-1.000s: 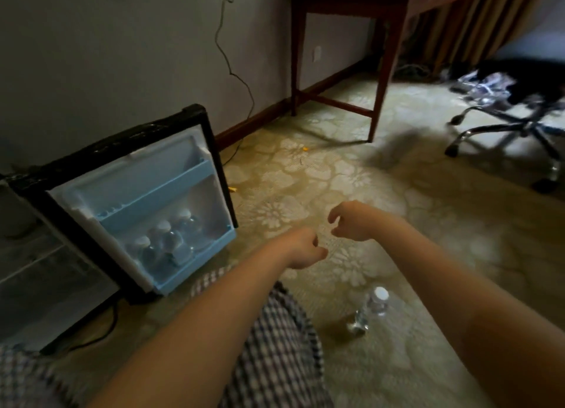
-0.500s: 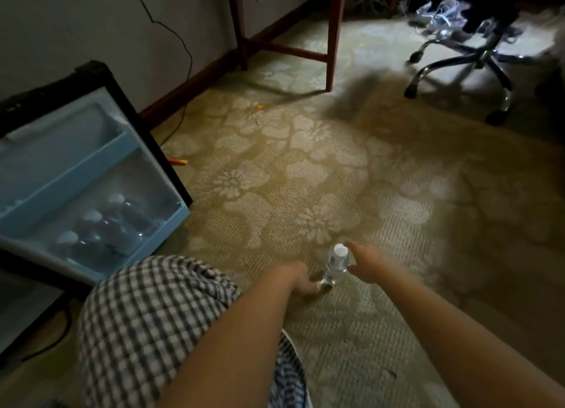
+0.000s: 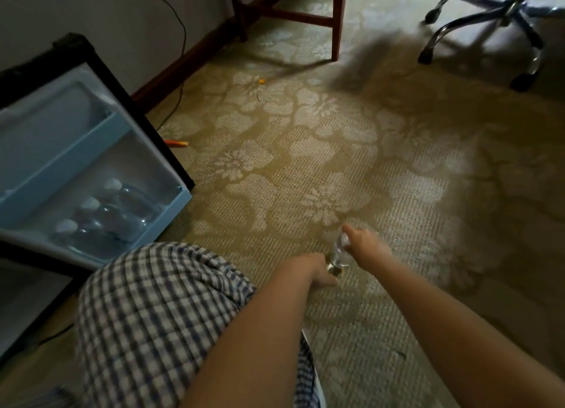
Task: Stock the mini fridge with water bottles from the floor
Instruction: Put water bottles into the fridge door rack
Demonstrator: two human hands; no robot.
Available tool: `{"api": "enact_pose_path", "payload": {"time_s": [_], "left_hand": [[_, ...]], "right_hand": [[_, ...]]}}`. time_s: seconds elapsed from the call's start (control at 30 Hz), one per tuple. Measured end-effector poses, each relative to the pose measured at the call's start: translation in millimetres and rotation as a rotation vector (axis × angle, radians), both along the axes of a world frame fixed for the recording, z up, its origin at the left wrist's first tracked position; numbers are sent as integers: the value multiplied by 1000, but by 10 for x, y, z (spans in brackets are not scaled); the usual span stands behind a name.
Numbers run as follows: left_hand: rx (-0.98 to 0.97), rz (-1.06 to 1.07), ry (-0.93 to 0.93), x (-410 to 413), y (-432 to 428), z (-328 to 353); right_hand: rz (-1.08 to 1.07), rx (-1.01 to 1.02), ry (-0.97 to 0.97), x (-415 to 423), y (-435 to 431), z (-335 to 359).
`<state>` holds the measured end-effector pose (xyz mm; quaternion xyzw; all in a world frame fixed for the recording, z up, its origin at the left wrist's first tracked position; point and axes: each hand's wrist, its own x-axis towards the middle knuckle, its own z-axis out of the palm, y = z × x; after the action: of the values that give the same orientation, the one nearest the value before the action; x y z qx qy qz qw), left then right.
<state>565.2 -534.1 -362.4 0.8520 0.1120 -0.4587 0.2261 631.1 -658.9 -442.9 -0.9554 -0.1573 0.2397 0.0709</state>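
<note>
1. I see the right hand (image 3: 365, 246) wrapped round the water bottle (image 3: 337, 256) near its cap, low on the carpet (image 3: 412, 193).
2. Left hand (image 3: 318, 270) at its base; I cannot tell its grip.
3. 3 bottles (image 3: 101, 221) in the fridge door shelf (image 3: 171, 212).

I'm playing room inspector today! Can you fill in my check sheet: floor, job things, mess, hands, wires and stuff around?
Surface: flowered carpet, dim light.
Job's things: one water bottle between both hands, low by the carpet; three bottles in the bottom shelf of the open fridge door.
Clutter: orange stick beside the door; small orange scrap farther off.
Hands: right hand grips the bottle's top; left hand at its base, grip unclear.
Cables: black wire down the wall onto the carpet.
Surroundings: table legs, chair base, checked shorts.
</note>
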Motion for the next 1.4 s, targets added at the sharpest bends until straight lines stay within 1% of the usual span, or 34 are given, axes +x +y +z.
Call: {"api": "enact_pose_path", "payload": {"time_s": [0.1,0.2,0.3,0.37,0.47,0.57,0.73,0.87,0.97,1.13,1.17,1.27,1.4], "left_hand": [[-5,19,-14,-27,11,27],[-13,66,-56,-70,55,93],[-13,88,-179,-110,114,262],[-13,93,-272,-118,167,452],[-68,107,-383,-116,299,784],[-103,150,-472,-159,578,1092],[-198,280,-554,-327,1192,1474],[-200,326,-625,-448,1632,1659],[-242,424,-706,-524,1881,1718],[-348,581,-901,-708,2314,1672],[-335,612,-943,-740,2356,1660],[-210,713,-1052,-790,2524,1561],[-110,827,-1033,-793,2804,1418]], "right_hand": [[-30,39,-31,8,1,147],[-44,160,-73,-4,32,383],[-56,304,-102,-10,144,707],[-24,379,-152,-19,258,963],[21,497,-213,-16,437,1345],[67,581,-289,9,655,1713],[155,707,-425,-41,1175,2266],[217,807,-530,-142,1633,2552],[243,840,-590,-211,1942,2672],[294,819,-602,-360,2631,2820],[298,817,-589,-393,2738,2824],[317,816,-533,-515,3006,2781],[351,806,-480,-616,3305,2683]]}}
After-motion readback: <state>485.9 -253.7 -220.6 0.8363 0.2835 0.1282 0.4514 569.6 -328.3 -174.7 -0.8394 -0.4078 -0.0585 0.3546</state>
